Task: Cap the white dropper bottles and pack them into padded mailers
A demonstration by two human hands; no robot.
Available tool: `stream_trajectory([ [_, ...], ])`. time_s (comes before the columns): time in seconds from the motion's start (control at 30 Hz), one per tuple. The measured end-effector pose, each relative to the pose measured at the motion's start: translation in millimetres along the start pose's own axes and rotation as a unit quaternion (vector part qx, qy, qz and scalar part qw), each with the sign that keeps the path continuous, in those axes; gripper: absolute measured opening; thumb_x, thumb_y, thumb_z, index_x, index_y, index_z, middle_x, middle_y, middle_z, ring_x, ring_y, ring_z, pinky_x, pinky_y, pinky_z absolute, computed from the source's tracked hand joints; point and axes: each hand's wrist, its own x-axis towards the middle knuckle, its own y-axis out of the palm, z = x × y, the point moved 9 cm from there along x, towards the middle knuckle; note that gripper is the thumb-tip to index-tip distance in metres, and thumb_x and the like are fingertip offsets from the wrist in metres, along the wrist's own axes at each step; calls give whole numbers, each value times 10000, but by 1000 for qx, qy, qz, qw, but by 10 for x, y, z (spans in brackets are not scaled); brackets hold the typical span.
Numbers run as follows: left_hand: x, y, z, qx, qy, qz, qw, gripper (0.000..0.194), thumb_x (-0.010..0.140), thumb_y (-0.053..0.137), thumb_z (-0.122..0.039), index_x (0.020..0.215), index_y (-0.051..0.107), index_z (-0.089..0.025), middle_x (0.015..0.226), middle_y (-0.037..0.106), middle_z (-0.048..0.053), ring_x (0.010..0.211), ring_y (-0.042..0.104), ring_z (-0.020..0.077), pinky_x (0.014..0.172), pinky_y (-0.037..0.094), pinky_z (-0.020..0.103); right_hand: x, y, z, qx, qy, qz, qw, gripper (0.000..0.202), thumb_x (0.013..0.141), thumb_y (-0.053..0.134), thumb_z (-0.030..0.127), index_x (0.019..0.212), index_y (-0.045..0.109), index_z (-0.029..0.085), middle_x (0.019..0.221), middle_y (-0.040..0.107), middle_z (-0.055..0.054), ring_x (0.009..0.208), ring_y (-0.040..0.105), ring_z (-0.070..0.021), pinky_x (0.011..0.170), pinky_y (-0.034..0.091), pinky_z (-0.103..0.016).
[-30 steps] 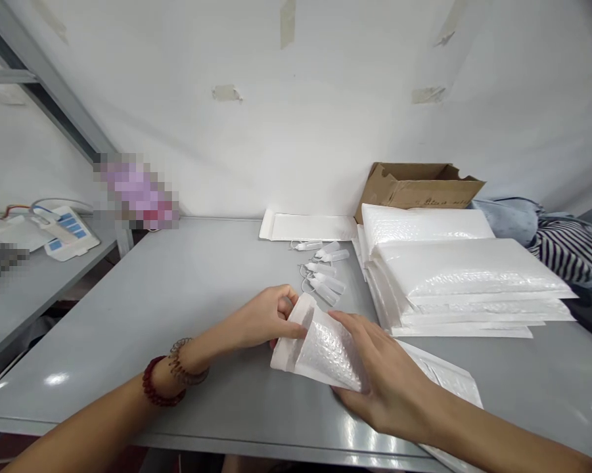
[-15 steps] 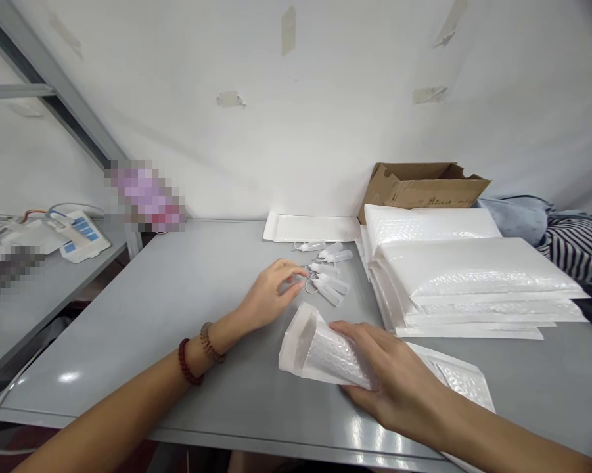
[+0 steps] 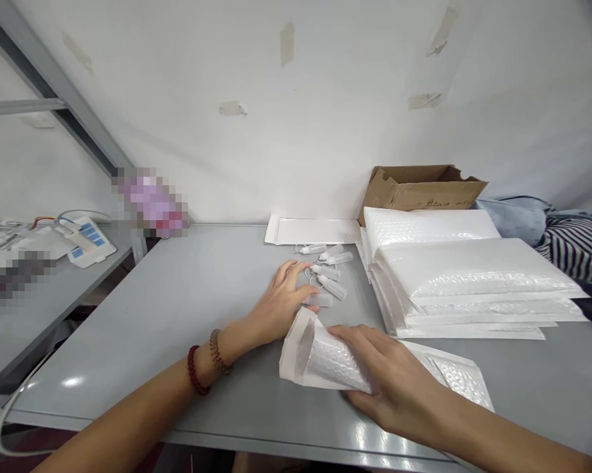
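My left hand point(image 3: 280, 302) has its thumb and one finger closed on a small clear plastic bottle point(image 3: 320, 300), while its other fingers reach out over the table. Several similar bottles with thin rings point(image 3: 332, 288) lie just past those fingertips. Closed around a small white bubble mailer point(image 3: 338, 361) is my right hand point(image 3: 391, 374). The mailer's mouth gapes toward the left, close to my left hand; its inside is shadowed. Under my right forearm lies another bubble mailer point(image 3: 466, 381), partly covered.
A stack of large white bubble mailers point(image 3: 473, 269) stands on the right, before an open cardboard box point(image 3: 424, 194). One flat white mailer point(image 3: 315, 231) lies along the wall. Folded cloth point(image 3: 579, 246) sits far right. A side table point(image 3: 69, 289) on the left carries cables.
My left hand has moved slightly right and now pinches one bottle, which has shifted left and nearer from the group. My right hand and its mailer have hardly moved.
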Motion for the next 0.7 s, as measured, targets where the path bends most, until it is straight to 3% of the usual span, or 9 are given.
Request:
stream_trajectory([
  [0.07,8,-87,27,-23,-9,-18,1000,198,864,584,-297,994,647,-163,1385,372,146,1328,210,344,1045,326,508,-4,9,-7,0,1,3,1000,696,670,534,58,1321,331,200,1193,574,-79,1060,527,-243,862,460,-381],
  [0.13,14,-241,106,-81,-46,-35,995,198,853,592,-311,971,646,-162,1270,504,131,1224,386,298,993,388,451,-8,16,-17,-1,4,6,1000,695,677,532,61,1325,324,204,1219,560,-79,1080,518,-241,876,454,-381],
  [0.23,-20,-418,263,-234,-140,15,962,255,877,534,-380,982,637,-171,951,650,62,848,585,183,765,486,312,-11,19,-40,1,14,9,1000,684,681,529,68,1322,328,195,1234,544,-89,1091,508,-243,886,451,-386],
  [0.33,-133,-405,193,-308,-165,182,919,282,832,581,-421,917,684,-173,689,618,2,588,517,113,548,415,212,-2,16,-63,9,24,9,1000,671,686,519,70,1319,329,191,1222,540,-95,1074,511,-242,879,454,-392],
  [0.43,-237,-368,103,-275,-147,268,912,220,779,630,-366,820,721,-170,548,497,-38,496,378,83,445,272,199,20,14,-64,15,23,9,1000,676,679,517,71,1316,321,187,1213,537,-103,1064,509,-249,872,453,-405],
  [0.53,-257,-259,21,-245,-123,280,920,190,755,627,-301,634,654,-157,509,307,-61,483,241,75,428,172,225,36,11,-43,18,16,3,1000,664,674,513,71,1300,327,194,1214,532,-104,1065,502,-255,869,448,-412],
  [0.6,-241,-193,-49,-227,-101,274,929,297,752,632,-301,516,534,-150,521,217,-60,487,188,74,433,139,239,39,13,-27,19,11,0,1000,651,673,511,69,1286,335,199,1205,533,-101,1061,500,-254,867,446,-411],
  [0.7,-191,-194,-102,-139,-75,230,960,408,753,661,-330,472,428,-147,508,213,-63,484,193,73,451,144,245,37,18,-19,18,9,-4,1000,646,672,512,66,1281,338,195,1190,534,-102,1052,500,-252,859,447,-406],
])
